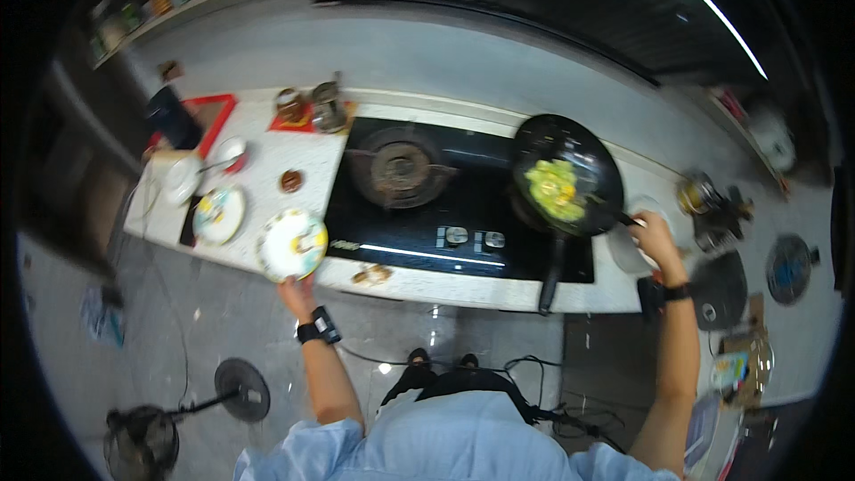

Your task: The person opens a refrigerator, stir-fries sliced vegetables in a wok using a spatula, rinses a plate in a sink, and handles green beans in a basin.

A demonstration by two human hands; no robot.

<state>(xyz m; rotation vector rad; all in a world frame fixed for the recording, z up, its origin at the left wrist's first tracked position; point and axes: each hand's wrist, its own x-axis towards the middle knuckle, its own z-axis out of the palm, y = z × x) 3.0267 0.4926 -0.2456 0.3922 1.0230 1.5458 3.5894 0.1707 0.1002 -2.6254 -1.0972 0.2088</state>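
My left hand [296, 294] grips the near rim of a white plate with a coloured pattern [292, 245], at the counter's front edge left of the gas hob [427, 227]. On the hob's right side stands a black wok [594, 160] with chopped green food and yellow bits [556, 190] in it. The wok's long black handle [551, 280] points towards me. My right hand [651, 237] is at the wok's right rim, fingers closed around a thin dark handle whose end is in the wok; the utensil's head cannot be made out.
The left burner [401, 167] is bare. Left on the counter are another patterned plate [219, 215], a white bowl [182, 180], a small brown lid [291, 181] and jars [291, 105]. A white bowl [631, 250] stands under my right hand. A pedestal fan [143, 441] and cables [534, 367] are on the floor.
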